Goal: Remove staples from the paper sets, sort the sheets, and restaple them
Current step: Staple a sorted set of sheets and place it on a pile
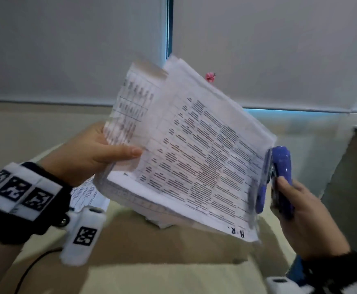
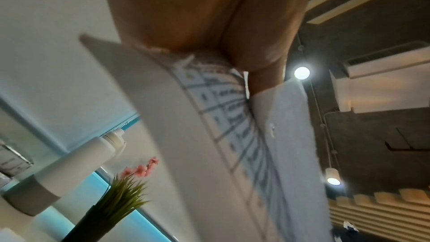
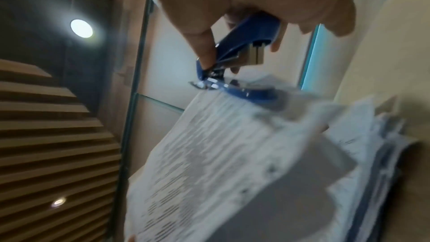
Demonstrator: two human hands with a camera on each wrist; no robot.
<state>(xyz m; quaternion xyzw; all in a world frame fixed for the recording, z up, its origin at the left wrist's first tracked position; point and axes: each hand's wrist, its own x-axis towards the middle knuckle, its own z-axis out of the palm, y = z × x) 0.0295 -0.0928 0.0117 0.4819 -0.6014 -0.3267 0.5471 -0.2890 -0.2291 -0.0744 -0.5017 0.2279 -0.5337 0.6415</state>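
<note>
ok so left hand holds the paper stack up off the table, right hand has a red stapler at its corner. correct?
Not quite: the stapler is blue, not red, as the head view shows. The rest holds: the left hand holds the paper stack up, and the right hand grips the stapler at its corner.

A tilted sheaf of printed table sheets (image 1: 194, 149) meets an open blue stapler (image 1: 279, 177), apparently at its corner.

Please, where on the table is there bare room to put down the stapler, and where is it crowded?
Bare brown table shows below the held paper set, between the left hand and the right hand gripping the blue stapler. Crowded: loose sheets lie under the left wrist, and a cable crosses the near left corner.
</note>
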